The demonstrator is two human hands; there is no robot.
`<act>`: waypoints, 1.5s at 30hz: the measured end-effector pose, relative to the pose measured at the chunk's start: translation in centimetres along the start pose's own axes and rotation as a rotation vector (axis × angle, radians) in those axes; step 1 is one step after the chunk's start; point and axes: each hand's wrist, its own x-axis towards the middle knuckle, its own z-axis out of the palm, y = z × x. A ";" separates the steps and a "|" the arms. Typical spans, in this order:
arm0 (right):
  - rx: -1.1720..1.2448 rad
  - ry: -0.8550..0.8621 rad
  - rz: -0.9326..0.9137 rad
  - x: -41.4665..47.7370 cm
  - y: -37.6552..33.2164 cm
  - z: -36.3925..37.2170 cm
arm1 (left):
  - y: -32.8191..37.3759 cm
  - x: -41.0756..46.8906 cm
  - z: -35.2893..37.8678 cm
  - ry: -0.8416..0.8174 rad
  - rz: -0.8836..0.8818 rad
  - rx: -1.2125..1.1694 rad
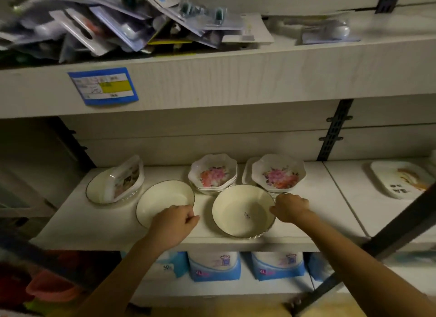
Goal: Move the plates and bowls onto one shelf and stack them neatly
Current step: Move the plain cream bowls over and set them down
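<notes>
On the white middle shelf (313, 224) lie two cream bowls with dark rims. My left hand (173, 224) grips the near edge of the left cream bowl (162, 200). My right hand (291, 207) pinches the right rim of the larger cream bowl (240, 213). Behind them stand a stack of scalloped floral bowls (213, 173) and a second floral bowl (278, 174) on plates. At the left, a rectangular patterned dish (127, 180) leans inside another rimmed plate (96, 189).
A square printed plate (401, 178) lies on the shelf section to the right. The upper shelf holds a heap of blister packs (113, 22) and carries a blue price label (102, 85). Blue packages (214, 266) fill the shelf below. A dark metal bar (389, 236) crosses diagonally at right.
</notes>
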 end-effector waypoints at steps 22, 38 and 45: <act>0.533 0.213 0.281 -11.1 6.2 -1.5 | 2.3 3.3 3.8 -0.460 -0.198 -0.361; 0.634 0.300 0.399 -18.1 9.0 2.8 | 2.2 3.5 3.7 -0.259 -0.106 -0.551; 0.680 0.328 0.462 -21.4 9.9 3.9 | 3.1 2.2 0.8 -0.260 0.039 -0.524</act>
